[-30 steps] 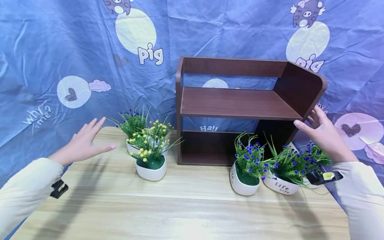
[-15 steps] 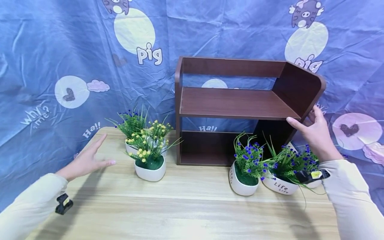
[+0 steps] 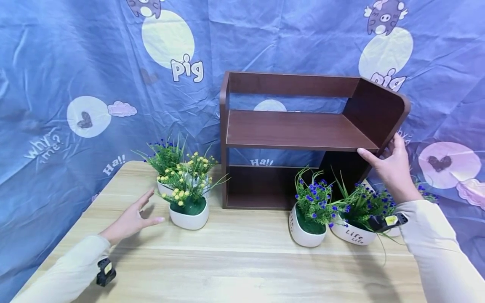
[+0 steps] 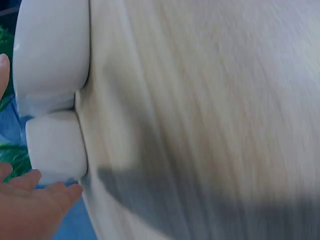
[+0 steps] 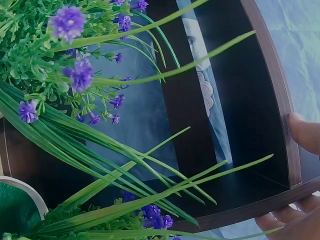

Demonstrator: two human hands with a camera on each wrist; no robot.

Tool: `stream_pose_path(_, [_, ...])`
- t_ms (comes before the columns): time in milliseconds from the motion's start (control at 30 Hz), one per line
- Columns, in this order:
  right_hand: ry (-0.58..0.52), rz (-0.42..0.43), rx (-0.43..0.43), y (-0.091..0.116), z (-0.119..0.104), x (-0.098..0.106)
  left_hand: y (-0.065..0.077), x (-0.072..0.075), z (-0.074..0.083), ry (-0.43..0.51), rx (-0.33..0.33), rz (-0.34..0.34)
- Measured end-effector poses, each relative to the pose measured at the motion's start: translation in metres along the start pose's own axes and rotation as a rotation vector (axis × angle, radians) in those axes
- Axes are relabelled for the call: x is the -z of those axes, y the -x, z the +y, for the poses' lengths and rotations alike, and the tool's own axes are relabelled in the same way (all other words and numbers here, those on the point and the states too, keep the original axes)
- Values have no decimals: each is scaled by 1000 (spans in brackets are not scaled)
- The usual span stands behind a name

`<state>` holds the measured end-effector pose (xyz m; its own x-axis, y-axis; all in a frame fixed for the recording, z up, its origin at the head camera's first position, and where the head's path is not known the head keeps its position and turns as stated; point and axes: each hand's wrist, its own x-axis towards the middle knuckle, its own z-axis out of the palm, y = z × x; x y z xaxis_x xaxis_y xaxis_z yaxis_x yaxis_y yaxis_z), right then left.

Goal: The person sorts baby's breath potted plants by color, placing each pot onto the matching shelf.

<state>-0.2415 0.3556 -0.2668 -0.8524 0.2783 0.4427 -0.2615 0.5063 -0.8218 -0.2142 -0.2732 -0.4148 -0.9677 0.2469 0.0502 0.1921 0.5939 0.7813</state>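
Observation:
A dark brown two-tier desktop shelf [image 3: 299, 130] stands on the table against the blue cloth. My right hand [image 3: 394, 170] grips its right side panel, the thumb at the front edge of the middle board and the fingers on the outer face, as the right wrist view also shows. Fingers spread, my left hand [image 3: 130, 221] holds nothing, left of a white pot of yellow flowers [image 3: 189, 214]. Behind that pot is a pot of blue flowers [image 3: 166, 162]. In the left wrist view, white pots [image 4: 55, 145] stand beside the fingers.
Before the shelf's right part stand a white pot of blue flowers [image 3: 310, 227] and a "Life" pot [image 3: 354, 233], with another pot partly hidden behind the right wrist. Their leaves overlap the lower compartment. The wooden table [image 3: 242, 261] ends toward the cloth [image 3: 94, 50] at left.
My left hand has come down and to the right, nearer the yellow-flower pot. The right hand's thumb has slid slightly left along the board's edge. The shelf and pots stay put.

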Motion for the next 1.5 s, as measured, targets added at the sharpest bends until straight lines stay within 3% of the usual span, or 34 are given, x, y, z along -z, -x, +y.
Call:
stream_pose_path(533, [62, 43, -18, 0, -1, -3, -17, -38, -10, 177, 11, -53])
stream_pose_path(900, [43, 32, -17, 3, -4, -4, -24, -45, -7, 223, 6, -69])
stream_pose_path(1133, [51, 34, -21, 3, -4, -2, -26, -47, -5, 203, 40, -78])
stream_pose_path(1367, [52, 23, -28, 3, -2, 0, -28, -46, -4, 258, -13, -111])
stream_pose_path(1500, [54, 13, -30, 4, -1, -1, -28, -46, -4, 249, -21, -94])
